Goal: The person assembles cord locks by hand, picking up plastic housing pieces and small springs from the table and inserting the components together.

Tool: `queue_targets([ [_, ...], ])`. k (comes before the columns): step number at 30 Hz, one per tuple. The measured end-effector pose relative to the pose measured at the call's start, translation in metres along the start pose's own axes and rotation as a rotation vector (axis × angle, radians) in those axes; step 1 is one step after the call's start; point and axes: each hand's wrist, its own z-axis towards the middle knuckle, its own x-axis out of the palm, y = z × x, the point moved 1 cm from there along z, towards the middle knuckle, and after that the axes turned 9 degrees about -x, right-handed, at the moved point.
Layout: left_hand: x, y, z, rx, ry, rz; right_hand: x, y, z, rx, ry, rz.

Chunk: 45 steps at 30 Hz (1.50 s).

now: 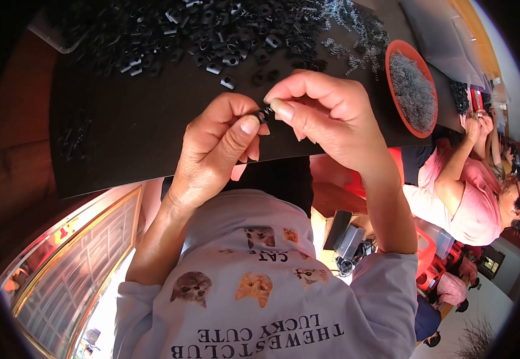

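Head cam: from my end, the black part (262,118) is left of the bowl (404,45), pinched in the left hand (212,146), I guess to steady it while the right hand (331,113) pinches what looks like a tiny spring (269,110) against it. The pile (212,36), also left of the bowl, is probably there for easy reach.

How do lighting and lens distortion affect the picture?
Head view: fisheye distortion bows the dark tabletop and blackens the corners; glare whites out the area beside the gold-framed rectangular panel; heaped small black plastic parts show bright glints; the black plastic piece in the left hand reads dark; the thin silver metal spring pinched by the right hand is partly hidden.
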Motion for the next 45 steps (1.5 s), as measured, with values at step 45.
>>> queue_targets([
  [45, -0.007, -0.002, 0.002, 0.069, -0.104, -0.227, -0.006, -0.025, -0.011, -0.406, -0.053, -0.755],
])
